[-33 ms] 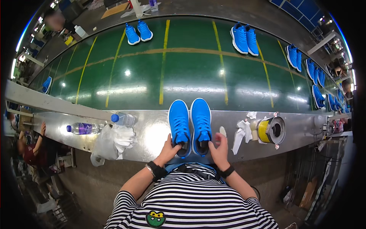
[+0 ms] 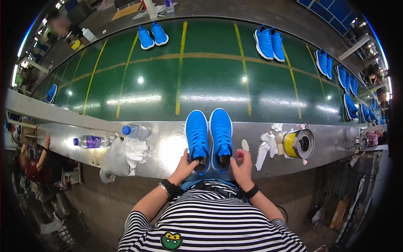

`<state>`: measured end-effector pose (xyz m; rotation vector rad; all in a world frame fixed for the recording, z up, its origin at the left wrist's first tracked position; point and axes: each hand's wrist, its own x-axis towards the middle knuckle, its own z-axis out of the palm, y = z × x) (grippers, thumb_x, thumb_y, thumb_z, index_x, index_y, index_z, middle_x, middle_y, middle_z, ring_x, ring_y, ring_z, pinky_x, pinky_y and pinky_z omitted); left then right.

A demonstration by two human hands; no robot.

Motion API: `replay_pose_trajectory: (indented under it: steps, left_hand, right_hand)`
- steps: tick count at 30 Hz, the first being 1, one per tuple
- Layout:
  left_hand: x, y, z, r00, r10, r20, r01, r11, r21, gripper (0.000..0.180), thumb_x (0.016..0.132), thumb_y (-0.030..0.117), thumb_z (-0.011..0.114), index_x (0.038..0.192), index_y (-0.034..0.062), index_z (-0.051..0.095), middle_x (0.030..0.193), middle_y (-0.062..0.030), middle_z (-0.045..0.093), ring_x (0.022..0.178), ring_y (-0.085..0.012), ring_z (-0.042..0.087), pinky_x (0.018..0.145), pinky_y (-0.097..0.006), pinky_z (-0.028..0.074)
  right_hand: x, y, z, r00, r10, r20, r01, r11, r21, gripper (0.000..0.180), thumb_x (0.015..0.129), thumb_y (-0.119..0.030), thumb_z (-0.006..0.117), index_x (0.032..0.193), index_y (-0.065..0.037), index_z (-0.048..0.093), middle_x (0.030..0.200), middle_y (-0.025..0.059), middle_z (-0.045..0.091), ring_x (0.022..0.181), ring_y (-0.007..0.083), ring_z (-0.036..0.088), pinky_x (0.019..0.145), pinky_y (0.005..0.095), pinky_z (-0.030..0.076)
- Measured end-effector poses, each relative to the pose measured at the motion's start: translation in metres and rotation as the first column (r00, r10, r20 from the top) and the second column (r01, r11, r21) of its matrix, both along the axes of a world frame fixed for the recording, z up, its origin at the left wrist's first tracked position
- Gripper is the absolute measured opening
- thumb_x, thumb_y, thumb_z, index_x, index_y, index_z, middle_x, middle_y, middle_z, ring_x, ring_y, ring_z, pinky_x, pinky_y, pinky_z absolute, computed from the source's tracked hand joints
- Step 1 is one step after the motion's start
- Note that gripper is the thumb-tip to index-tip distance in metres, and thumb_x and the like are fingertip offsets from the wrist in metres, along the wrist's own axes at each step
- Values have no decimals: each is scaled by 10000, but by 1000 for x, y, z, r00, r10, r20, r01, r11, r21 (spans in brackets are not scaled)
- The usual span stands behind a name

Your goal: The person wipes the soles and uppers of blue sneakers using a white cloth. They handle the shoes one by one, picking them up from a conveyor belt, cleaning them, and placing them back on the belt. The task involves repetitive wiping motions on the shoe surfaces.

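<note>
A pair of blue sneakers with white soles stands side by side on the metal ledge, toes pointing away from me. My left hand grips the left sneaker by its heel, with the thumb at the dark-lined opening. Close by the heel of the right sneaker is my right hand, its fingers apart and curved, the thumb near the collar. Just past those fingertips, a small white oval piece lies on the ledge.
Beyond the metal ledge runs a green belt with yellow lines, carrying more blue sneakers. Left on the ledge are two water bottles, a plastic bag and white paper. A yellow-labelled can and crumpled tissue sit right.
My right hand has shifted slightly to the right, away from the right sneaker's heel, and its fingers have spread a little. The left hand and both sneakers hold their places.
</note>
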<state>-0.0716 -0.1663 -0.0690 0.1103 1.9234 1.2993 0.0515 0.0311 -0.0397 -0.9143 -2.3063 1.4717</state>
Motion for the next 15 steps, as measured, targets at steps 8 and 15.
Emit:
replay_pose_trajectory:
  steps: [8,15]
  left_hand:
    - [9,-6,1,950,67,306,-78,997,22,573,823,291,389,1330,62,249,1080,-126,476,872,-210,502,691,-351,456]
    - [9,0,-4,989,-42,141,47,998,-33,517,814,258,391,1265,19,312,1024,-125,508,801,-209,517,701,-312,443]
  right_hand:
    - [-27,-28,11,521,705,481,-853,448,268,538,753,-286,607,1261,-250,435,908,192,559,891,308,529,773,425,309]
    - [-37,-33,11,498,695,519,-863,454,221,452,701,-353,656,1113,-201,547,906,225,555,888,346,530,791,453,313]
